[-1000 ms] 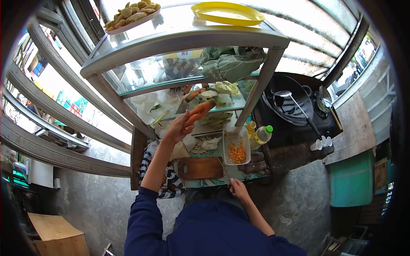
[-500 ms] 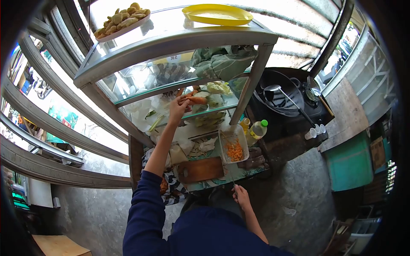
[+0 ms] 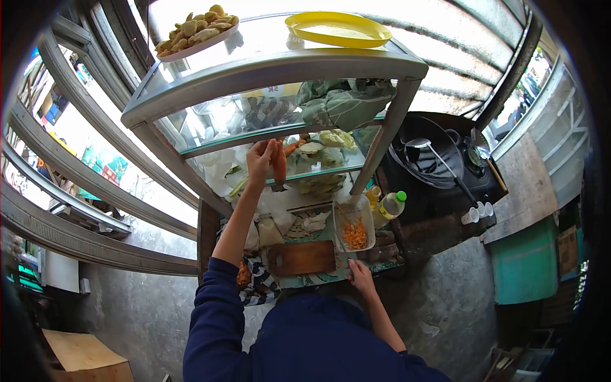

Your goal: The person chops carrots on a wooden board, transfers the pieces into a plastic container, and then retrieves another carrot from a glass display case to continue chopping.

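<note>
My left hand (image 3: 259, 163) is raised at the front opening of the glass cabinet (image 3: 280, 63), its fingers closed on an orange carrot (image 3: 279, 164) that hangs downward. Behind it on the cabinet shelf lie more carrots and a pale green leafy vegetable (image 3: 337, 139). Low at the table's front edge, my right hand (image 3: 361, 279) grips a knife (image 3: 347, 253), its thin blade pointing up and away. Left of the knife lies a wooden cutting board (image 3: 301, 258). A clear plastic container (image 3: 370, 237) with chopped orange pieces stands just beyond the knife.
Beside the container stands a bottle with a green cap (image 3: 391, 206). To the right, a black wok (image 3: 423, 153) with a ladle sits on a stove, several small white cups (image 3: 471, 216) near it. A yellow tray (image 3: 337, 29) rests on top of the cabinet.
The carrot in my left hand has swung from lying sideways to hanging down, and the hand has drawn slightly back. My right hand still holds the knife near the table edge. The view has shifted slightly.
</note>
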A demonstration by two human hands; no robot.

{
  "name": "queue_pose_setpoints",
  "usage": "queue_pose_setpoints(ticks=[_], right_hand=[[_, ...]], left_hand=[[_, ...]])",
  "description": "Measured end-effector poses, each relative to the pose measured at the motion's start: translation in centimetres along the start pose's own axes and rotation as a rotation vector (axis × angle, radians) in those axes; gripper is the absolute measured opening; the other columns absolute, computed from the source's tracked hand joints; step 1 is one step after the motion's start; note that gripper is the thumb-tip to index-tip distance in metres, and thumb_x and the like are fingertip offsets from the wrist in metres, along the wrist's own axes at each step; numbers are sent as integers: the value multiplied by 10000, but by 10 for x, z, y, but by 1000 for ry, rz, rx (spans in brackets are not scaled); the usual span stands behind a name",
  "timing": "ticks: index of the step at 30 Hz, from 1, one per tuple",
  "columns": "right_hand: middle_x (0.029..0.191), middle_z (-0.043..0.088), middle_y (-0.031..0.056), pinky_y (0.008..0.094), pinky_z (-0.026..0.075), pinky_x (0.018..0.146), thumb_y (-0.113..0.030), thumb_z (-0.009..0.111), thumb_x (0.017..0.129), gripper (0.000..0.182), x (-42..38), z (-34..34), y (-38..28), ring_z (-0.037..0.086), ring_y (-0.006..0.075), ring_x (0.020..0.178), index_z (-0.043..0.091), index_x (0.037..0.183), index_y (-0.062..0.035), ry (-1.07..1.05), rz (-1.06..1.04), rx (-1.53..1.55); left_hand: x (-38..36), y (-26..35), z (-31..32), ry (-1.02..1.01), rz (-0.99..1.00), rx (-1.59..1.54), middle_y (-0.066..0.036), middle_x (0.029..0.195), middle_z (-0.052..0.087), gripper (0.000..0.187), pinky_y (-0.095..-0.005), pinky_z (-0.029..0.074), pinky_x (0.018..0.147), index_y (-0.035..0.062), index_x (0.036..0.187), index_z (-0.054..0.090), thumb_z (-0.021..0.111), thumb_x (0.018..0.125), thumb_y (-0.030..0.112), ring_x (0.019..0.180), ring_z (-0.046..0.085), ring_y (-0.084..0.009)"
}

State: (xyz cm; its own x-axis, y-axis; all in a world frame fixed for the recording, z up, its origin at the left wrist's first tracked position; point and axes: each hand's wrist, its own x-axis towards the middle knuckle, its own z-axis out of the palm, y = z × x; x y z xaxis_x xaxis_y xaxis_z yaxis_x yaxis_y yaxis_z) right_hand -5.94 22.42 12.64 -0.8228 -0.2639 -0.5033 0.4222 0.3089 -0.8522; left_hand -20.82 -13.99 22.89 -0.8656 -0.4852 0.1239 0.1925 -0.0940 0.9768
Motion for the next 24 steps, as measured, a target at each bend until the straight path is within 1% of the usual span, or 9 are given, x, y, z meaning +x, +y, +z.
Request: queue_pose_setpoints(ticks=[1, 4, 8, 10, 12, 14, 17, 19, 24], right_hand=[[565, 448, -18, 201, 325, 442, -364, 441, 913, 343, 4, -2, -3, 396, 49, 478, 543, 845, -43, 4, -8, 28], [561, 430, -22, 194, 306, 423, -360, 450, 912, 327, 17, -6, 3, 392, 46, 473, 529, 847, -49, -18, -64, 67], [563, 420, -32, 184, 274, 391, -342, 478, 905, 296, 25, -4, -1, 373, 38, 447, 522, 844, -55, -90, -59, 157], [568, 455, -31, 190, 325, 464, -335, 543, 870, 294, 29, 1, -5, 418, 41, 506, 558, 868, -41, -75, -107, 145], [586, 456, -40, 185, 314, 465, -327, 567, 857, 288, 29, 14, -17, 413, 36, 516, 555, 881, -40, -60, -129, 188], [605, 458, -48, 180, 304, 466, -318, 592, 844, 287, 33, 30, -30, 407, 31, 527, 552, 893, -38, -47, -164, 223], [685, 512, -31, 183, 357, 511, -312, 609, 834, 310, 37, 54, -43, 455, 42, 582, 559, 925, -20, -100, -195, 367], [788, 574, 8, 208, 419, 597, -304, 615, 829, 341, 39, 66, -49, 515, 66, 677, 557, 990, -8, -183, -308, 352], [826, 612, 51, 243, 445, 673, -256, 639, 807, 336, 45, 86, -41, 548, 92, 749, 568, 984, 21, -199, -382, 272]], left_hand=[[-4, 1, 0, -33, 7, 50, -10, 889, 614, 310, -190, 460, 614, 21, 1088, 555, 580, 864, 234, 742, 568, -52], [-29, 6, 11, -90, 142, 5, -15, 889, 604, 277, -176, 440, 612, -13, 1047, 571, 571, 871, 201, 713, 555, -43], [-67, -10, 18, -127, 53, -5, -7, 865, 604, 277, -164, 426, 585, -11, 1048, 573, 573, 869, 202, 704, 545, -34], [-93, -22, 25, -131, 14, 17, -8, 841, 605, 272, -163, 425, 580, -11, 1041, 576, 581, 863, 195, 690, 544, -33], [-123, -35, 32, -131, -22, 35, -9, 816, 605, 267, -161, 425, 575, -11, 1035, 579, 589, 857, 188, 675, 543, -32], [-150, -45, 41, -95, -92, 122, -8, 765, 602, 265, -167, 423, 554, -18, 1014, 584, 608, 843, 184, 642, 537, -33], [-183, -63, 56, -2, -182, 38, -12, 746, 600, 270, -176, 428, 546, -22, 998, 589, 624, 830, 186, 631, 538, -41], [-196, -67, 59, 9, -182, 50, -19, 752, 603, 285, -189, 438, 545, -27, 989, 591, 633, 825, 202, 635, 547, -49], [-215, -64, 52, 241, -66, 119, -38, 767, 621, 275, -219, 452, 561, -31, 956, 593, 629, 826, 208, 643, 567, -79]])
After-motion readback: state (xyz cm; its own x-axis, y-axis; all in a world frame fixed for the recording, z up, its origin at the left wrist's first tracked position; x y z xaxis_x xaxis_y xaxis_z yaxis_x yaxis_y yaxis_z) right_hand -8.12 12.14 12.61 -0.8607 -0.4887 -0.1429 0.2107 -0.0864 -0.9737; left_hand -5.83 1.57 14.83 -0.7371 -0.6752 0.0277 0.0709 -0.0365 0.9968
